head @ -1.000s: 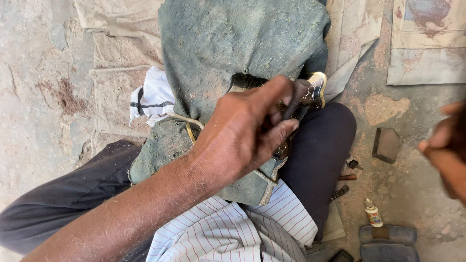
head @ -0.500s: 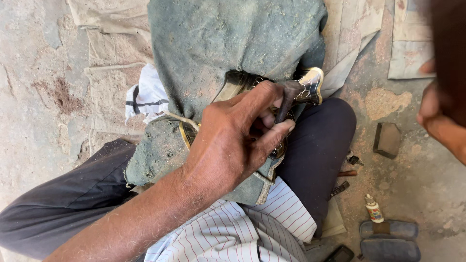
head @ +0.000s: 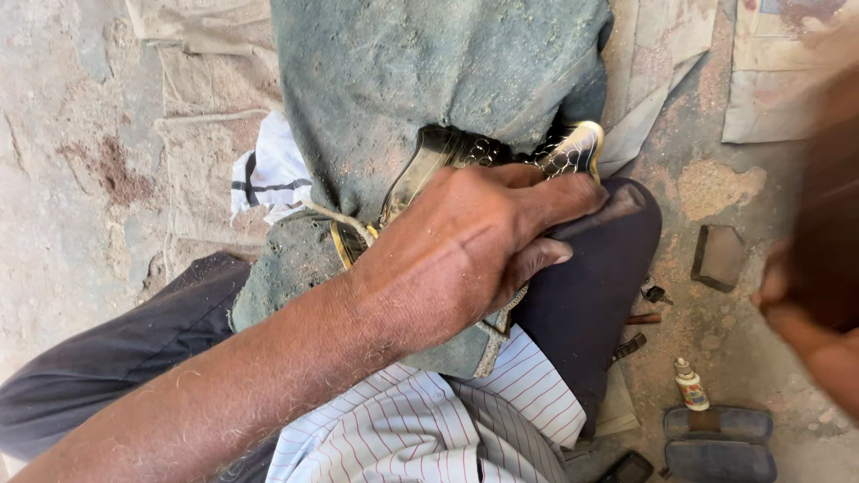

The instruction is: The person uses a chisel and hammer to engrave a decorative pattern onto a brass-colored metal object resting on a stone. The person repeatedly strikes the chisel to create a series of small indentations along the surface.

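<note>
My left hand [head: 465,255] lies across a black shoe with a shiny gold-and-white patterned edge [head: 573,148]. Its fingers are closed over the shoe's upper and hold it down on my lap. A dusty green cloth [head: 420,80] covers my knees and the far part of the shoe. My right hand [head: 810,344] is blurred at the right edge. It is curled under a dark brown object [head: 828,224] whose shape I cannot make out. The two hands are well apart.
On the dirt ground to the right lie a flat dark block [head: 718,257], a small glue bottle [head: 691,385], a dark padded piece [head: 720,443] and small metal bits [head: 644,317]. A white striped cloth [head: 268,174] sits left of my lap, with worn cardboard [head: 787,98] at the upper right.
My left hand has flattened and spread further over the shoe. My right hand, with the dark object, has dropped lower along the right edge.
</note>
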The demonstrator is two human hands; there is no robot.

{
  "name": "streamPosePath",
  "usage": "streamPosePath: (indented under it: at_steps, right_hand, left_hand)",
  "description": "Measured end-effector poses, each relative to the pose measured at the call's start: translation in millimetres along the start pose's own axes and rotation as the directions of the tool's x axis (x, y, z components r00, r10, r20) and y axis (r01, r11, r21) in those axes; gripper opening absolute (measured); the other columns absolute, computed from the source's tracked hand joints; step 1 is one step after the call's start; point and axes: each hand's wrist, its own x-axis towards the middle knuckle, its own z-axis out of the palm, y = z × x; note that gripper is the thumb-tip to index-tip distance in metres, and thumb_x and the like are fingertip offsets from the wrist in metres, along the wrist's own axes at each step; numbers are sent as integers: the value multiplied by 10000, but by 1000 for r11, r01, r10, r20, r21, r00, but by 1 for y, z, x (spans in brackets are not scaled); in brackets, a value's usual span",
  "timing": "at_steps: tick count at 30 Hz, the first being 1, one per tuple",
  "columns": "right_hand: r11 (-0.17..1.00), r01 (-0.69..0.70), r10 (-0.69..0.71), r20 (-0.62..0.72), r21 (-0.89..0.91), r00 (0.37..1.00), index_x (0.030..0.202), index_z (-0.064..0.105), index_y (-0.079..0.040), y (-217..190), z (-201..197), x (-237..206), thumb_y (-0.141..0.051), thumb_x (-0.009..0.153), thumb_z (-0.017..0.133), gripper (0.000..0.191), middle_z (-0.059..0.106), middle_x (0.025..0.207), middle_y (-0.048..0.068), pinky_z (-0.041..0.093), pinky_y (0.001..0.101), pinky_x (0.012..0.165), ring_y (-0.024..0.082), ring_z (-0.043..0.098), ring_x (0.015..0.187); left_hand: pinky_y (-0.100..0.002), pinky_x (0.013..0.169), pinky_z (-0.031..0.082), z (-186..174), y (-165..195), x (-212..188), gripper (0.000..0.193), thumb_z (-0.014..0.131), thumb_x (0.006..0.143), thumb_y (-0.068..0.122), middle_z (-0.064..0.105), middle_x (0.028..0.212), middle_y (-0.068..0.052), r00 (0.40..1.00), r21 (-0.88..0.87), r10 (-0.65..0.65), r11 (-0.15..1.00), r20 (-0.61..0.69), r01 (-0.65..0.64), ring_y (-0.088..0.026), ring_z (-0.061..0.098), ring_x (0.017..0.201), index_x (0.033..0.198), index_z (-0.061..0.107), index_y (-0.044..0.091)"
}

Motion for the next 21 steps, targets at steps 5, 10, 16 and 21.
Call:
streamPosePath:
  at_steps: [5, 10, 16, 21]
  right_hand:
    - [1000, 3, -4, -65, -17, 998, 1130, 601, 45, -15, 17, -33, 106, 900, 744, 277, 693, 1034, 155, 620, 337, 886, 196, 705, 961]
    - [961, 54, -14, -147, 272, 989, 1092, 566, 30, -51, 28, -47, 146, 823, 703, 324, 674, 1012, 153, 637, 371, 903, 218, 706, 997]
    - [958, 102, -50, -196, 267, 979, 1079, 577, 48, -80, 36, -48, 204, 880, 678, 272, 659, 974, 178, 651, 382, 937, 213, 704, 953]
    - [944, 1, 87, -252, 331, 964, 1138, 529, -7, -100, 31, -45, 187, 881, 645, 342, 647, 969, 129, 623, 324, 847, 154, 686, 943]
  left_hand:
    - [-360, 711, 673, 2, -2, 11, 386, 631, 951, 183, 774, 976, -137, 989, -65, 36, 998, 141, -27, -218, 798, 841, 1326, 629, 93]
    - [-357, 744, 663, -3, -2, 21, 400, 657, 940, 195, 786, 1024, -117, 983, -20, 83, 997, 162, -80, -213, 789, 885, 1322, 633, 80]
    - [-313, 754, 662, 0, 0, 31, 442, 660, 899, 183, 791, 938, -92, 970, -16, 92, 996, 226, -91, -180, 787, 873, 1332, 625, 100]
    - [-368, 786, 631, 0, -2, 35, 445, 656, 931, 195, 792, 893, -88, 930, 53, 42, 996, 366, -65, -187, 783, 861, 1371, 622, 143]
